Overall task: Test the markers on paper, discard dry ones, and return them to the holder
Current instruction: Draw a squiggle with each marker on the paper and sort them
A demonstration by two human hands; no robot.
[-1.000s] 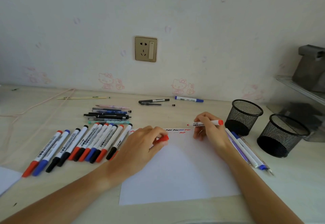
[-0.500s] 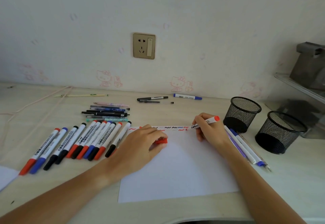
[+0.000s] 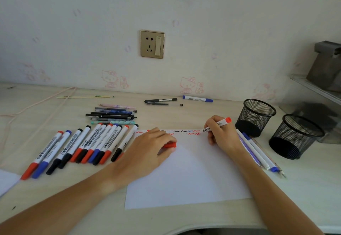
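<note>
Testing a red marker [image 3: 215,125] on the paper [image 3: 186,175], I see my right hand [image 3: 221,133] gripping it, tip at the squiggles; my left hand [image 3: 147,150] pinches its red cap [image 3: 170,145]. Next I judge: recap, then drop into a mesh holder [image 3: 255,116].

A matt white sheet of paper [image 3: 186,175] lies on a pale desk [image 3: 55,203] with a faint wood-grain finish. The whiteboard markers [image 3: 86,146] have smooth, slightly glossy white plastic barrels with coloured plastic caps. Two black pen holders [image 3: 256,117] are open wire mesh. The wall socket [image 3: 152,44] has a brushed, gold-toned metallic-looking faceplate. The wallpaper [image 3: 73,22] looks matt.
</note>
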